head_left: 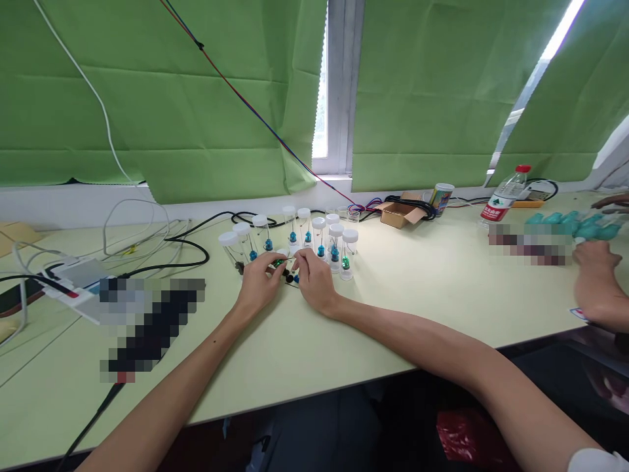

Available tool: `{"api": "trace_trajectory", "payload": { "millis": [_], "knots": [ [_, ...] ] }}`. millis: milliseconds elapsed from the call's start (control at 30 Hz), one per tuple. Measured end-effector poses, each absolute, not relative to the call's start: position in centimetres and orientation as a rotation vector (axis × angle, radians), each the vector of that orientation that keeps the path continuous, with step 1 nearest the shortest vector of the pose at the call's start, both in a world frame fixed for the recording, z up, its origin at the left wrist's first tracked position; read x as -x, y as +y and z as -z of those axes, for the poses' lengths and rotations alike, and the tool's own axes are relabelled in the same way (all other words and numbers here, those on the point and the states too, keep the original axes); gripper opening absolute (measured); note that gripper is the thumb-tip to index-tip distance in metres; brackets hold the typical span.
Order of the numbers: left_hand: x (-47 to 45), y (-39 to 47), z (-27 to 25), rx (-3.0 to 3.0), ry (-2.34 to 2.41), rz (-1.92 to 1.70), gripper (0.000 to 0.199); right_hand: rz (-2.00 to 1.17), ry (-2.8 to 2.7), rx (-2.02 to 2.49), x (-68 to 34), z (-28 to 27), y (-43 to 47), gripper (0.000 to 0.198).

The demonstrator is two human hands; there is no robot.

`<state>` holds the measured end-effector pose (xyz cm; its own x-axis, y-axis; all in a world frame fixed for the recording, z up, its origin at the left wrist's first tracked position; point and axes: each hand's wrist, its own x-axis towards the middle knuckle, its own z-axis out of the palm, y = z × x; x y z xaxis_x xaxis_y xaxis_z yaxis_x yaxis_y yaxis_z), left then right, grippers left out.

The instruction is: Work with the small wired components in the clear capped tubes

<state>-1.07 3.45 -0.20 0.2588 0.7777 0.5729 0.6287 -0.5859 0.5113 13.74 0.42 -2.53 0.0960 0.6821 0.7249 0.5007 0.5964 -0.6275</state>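
Note:
My left hand point(259, 283) pinches a small green part point(278, 262) between thumb and fingertips. Opposite it, the fingers of my right hand point(317, 280) are pinched close to the same part; a thin dark line shows between the hands, too fine to name. Below the fingertips, small black pieces point(289, 278) and a blue piece point(296, 279) lie on the table, partly hidden by my right hand. Several clear vials with white caps stand just behind, most with a blue piece inside; the vial point(349, 252) at the right holds a green one.
At left are a power strip point(81, 295), tangled cables and a blurred dark object point(154, 324). Behind to the right are an open cardboard box point(400, 213), a printed canister point(441, 198) and a red-capped bottle point(505, 196). Another person's hand point(597, 255) rests near teal objects point(572, 225).

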Motion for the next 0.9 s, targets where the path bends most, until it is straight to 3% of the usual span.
{"api": "trace_trajectory", "payload": {
  "millis": [900],
  "knots": [
    [0.9,2.71,-0.27,-2.485,1.143,-1.121,0.027,-0.336,-1.485,0.888,-13.55,2.83,0.45,0.025]
  ]
}}
